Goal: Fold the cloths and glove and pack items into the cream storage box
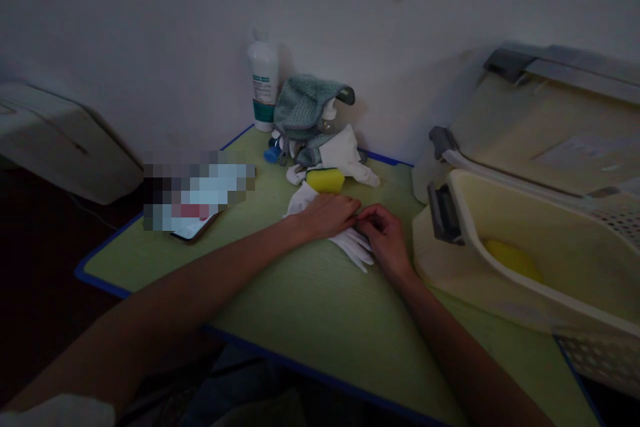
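A white glove (pixel 353 248) lies on the green table, its fingers spread toward me and its cuff pointing away to the left. My left hand (pixel 330 213) rests on top of the glove, back up, with its fingers curled down onto the fabric. Meeting it from the right, my right hand (pixel 384 232) is closed in a pinch at the glove's edge, thumb and forefinger together. The two hands touch or nearly touch, and they hide the glove's middle. Just beyond them sits a yellow sponge (pixel 326 180), beside another crumpled white cloth or glove (pixel 345 150).
Behind are a grey-green cloth (pixel 305 107), a small pump bottle (pixel 329 117) and a white bottle (pixel 263 83). A phone (pixel 195 227), partly blurred, lies left on the table (pixel 280 300). An open cream bin (pixel 450 267) at right holds something yellow (pixel 513 260).
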Motion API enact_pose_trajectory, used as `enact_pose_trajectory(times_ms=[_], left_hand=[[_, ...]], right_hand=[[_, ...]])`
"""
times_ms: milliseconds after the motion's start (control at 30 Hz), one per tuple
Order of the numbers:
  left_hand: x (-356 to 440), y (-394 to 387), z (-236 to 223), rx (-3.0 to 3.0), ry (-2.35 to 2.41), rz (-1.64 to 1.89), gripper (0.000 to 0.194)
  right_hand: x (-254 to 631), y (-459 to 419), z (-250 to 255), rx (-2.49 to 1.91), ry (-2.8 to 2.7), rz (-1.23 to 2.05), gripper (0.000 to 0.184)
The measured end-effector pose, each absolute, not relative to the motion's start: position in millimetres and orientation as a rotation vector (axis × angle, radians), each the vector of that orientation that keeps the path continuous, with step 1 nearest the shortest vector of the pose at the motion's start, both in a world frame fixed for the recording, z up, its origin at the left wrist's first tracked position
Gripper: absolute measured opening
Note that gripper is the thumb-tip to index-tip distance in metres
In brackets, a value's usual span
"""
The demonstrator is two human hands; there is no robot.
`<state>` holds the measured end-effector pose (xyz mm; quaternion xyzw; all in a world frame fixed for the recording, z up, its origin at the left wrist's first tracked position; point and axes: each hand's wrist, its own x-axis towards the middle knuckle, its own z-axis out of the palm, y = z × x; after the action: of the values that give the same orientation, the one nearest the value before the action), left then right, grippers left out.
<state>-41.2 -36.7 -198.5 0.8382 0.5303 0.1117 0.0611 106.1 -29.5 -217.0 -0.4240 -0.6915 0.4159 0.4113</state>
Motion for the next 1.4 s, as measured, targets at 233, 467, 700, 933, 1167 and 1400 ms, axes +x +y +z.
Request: enact_pose_trajectory(times_ms=[233,467,700,933,1167,1400], left_hand=[[-37,-41,-199,2.437,1.751,0.408,0.037],[-41,-42,-199,2.257,1.925,0.534,0.043],[-55,-27,-198,1.992,1.693,0.729,0.048],[-64,-26,-196,1.834,1.171,0.706,0.030],[-76,-21,-195,1.688,0.953,0.527,0.033],[-75,-29,-191,1.439,0.987,0.622,0.025]], right_hand=[[107,-31,-218,-1.102,-1.676,0.974,0.005],[108,-32,-214,-1.104,-1.742,0.938,0.011],[106,-39,-209,-1.009,-1.877,1.038,0.031],[111,-45,-197,-0.901,-2.053,1.164,0.014],[114,-49,-195,-0.908,-1.887,1.124,0.013],[118,-53,-191,-0.921,-1.616,1.238,0.025]])
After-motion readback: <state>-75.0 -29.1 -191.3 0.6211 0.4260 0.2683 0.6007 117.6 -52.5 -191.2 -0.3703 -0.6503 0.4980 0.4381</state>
